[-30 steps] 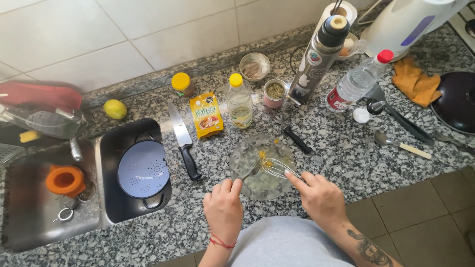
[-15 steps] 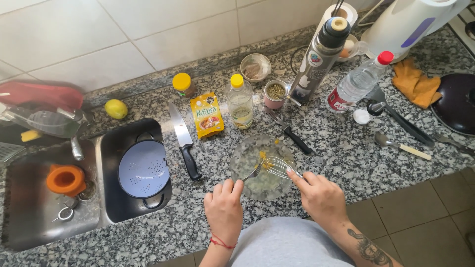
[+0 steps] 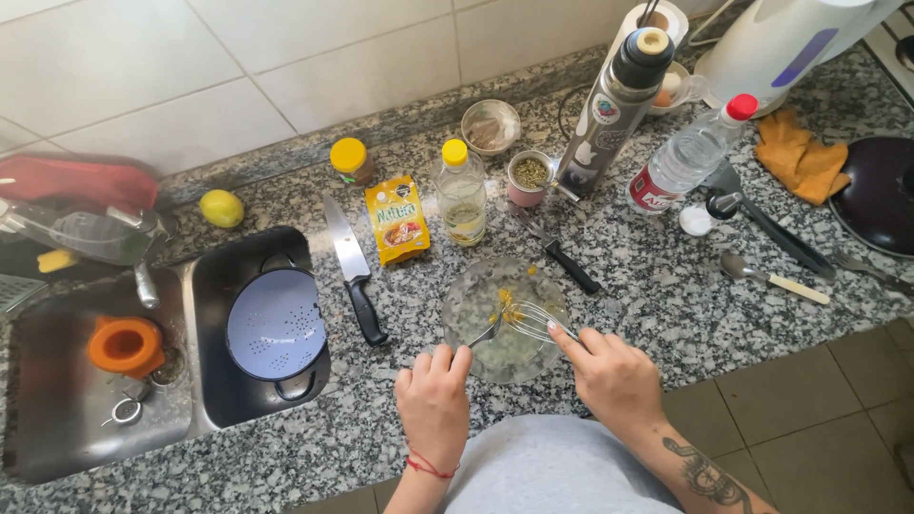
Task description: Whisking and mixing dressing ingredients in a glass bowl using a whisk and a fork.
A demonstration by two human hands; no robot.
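A clear glass bowl (image 3: pixel 476 303) with pale liquid and bits of yellow sits on the granite counter in front of me. My right hand (image 3: pixel 614 374) grips a wire whisk (image 3: pixel 533 319) whose head is inside the bowl. My left hand (image 3: pixel 433 400) holds a fork (image 3: pixel 486 333) that reaches into the bowl from its near left side.
A black-handled knife (image 3: pixel 354 271), a yellow packet (image 3: pixel 397 219) and an oil bottle (image 3: pixel 461 195) lie behind the bowl. Further back stand a tall flask (image 3: pixel 614 100), a water bottle (image 3: pixel 690 157) and a spoon (image 3: pixel 766 276). On the left are a sink (image 3: pixel 57 400) and a blue colander (image 3: pixel 276 324).
The whisk head has shifted slightly within the bowl as my right hand moves; my left hand stays at the bowl's near edge.
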